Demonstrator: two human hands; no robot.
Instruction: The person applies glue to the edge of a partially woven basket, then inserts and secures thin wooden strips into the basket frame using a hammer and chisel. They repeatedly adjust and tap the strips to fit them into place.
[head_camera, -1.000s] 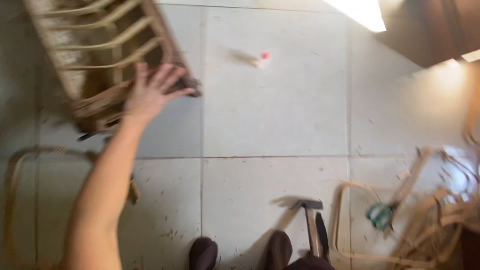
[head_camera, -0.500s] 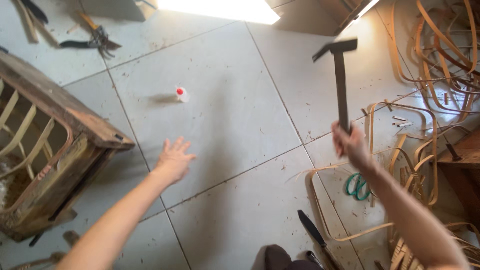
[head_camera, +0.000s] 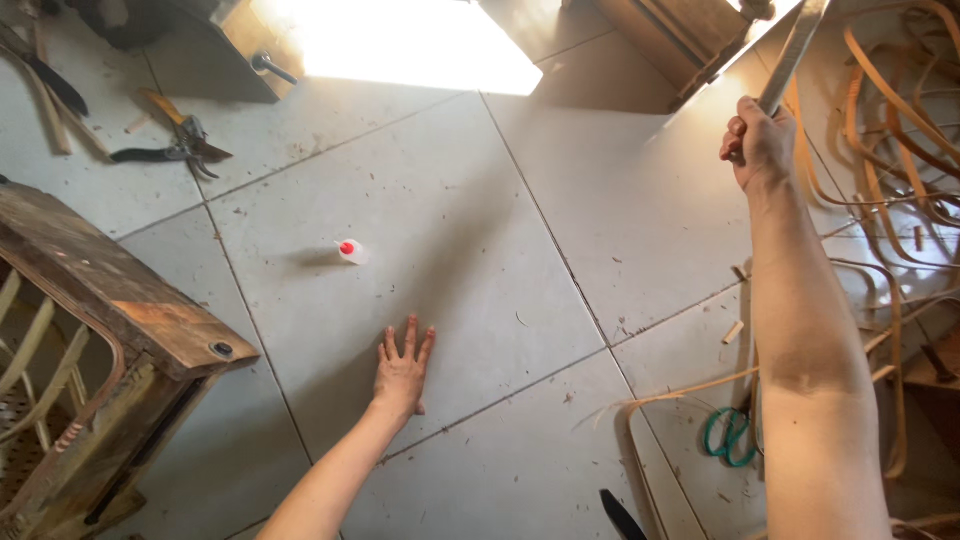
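My left hand (head_camera: 402, 372) lies flat on the pale tiled floor, fingers spread, holding nothing. A small white bottle with a red cap (head_camera: 351, 251) lies on the tile a short way beyond its fingertips. My right hand (head_camera: 760, 140) is raised at the upper right, closed around the handle of a hammer (head_camera: 790, 55) whose head is out of the picture. A worn wooden and rattan chair frame (head_camera: 105, 300) lies on its side to the left of my left arm.
Pruning shears (head_camera: 165, 150) and wood sticks lie at the far left. Rattan strips (head_camera: 890, 200) are piled along the right. Green-handled scissors (head_camera: 728, 438) lie by my right forearm. A dark blade tip (head_camera: 622, 515) shows at the bottom edge. Sunlight (head_camera: 410, 45) falls through a doorway.
My left hand has come down from above the floor and now rests flat on the tile. My right hand has lifted the hammer higher, its head leaving the view.
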